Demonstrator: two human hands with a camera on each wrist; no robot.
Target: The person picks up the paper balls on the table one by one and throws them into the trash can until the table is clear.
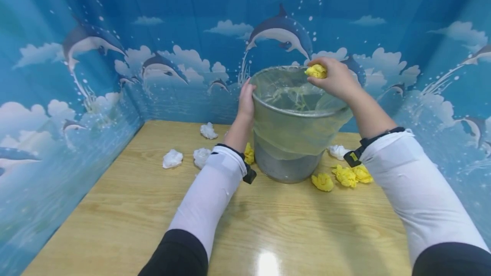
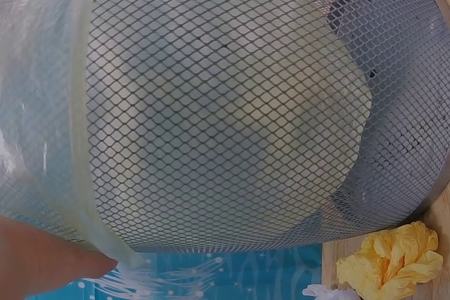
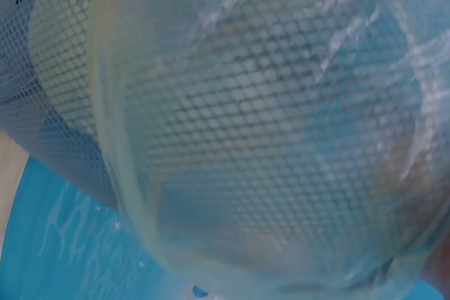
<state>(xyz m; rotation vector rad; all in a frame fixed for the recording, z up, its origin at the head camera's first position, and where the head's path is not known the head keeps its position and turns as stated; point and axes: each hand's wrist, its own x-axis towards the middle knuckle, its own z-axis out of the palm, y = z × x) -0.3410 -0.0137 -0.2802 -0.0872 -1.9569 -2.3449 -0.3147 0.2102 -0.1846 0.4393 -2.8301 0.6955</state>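
Note:
A grey mesh wastebasket (image 1: 285, 169) stands on the table, lined with a thin pale-yellow plastic bag (image 1: 295, 135) folded down over its rim. On the basket's left side, my left hand (image 1: 246, 100) holds it at the lined rim; one finger (image 2: 53, 261) lies along the bag's edge in the left wrist view. Above the right part of the opening, my right hand (image 1: 335, 79) pinches a crumpled yellow paper ball (image 1: 316, 71) between thumb and fingers. In the right wrist view the bag and mesh fill most of the picture, and the paper ball does not show.
Several crumpled white paper balls (image 1: 172, 159) lie left of the basket, and another white one (image 1: 338, 152) lies to its right. Several yellow balls (image 1: 345, 176) sit at its front right, with one yellow ball (image 1: 249, 153) by its left side. A dolphin-print curtain (image 1: 184, 7) surrounds the wooden table (image 1: 126, 212).

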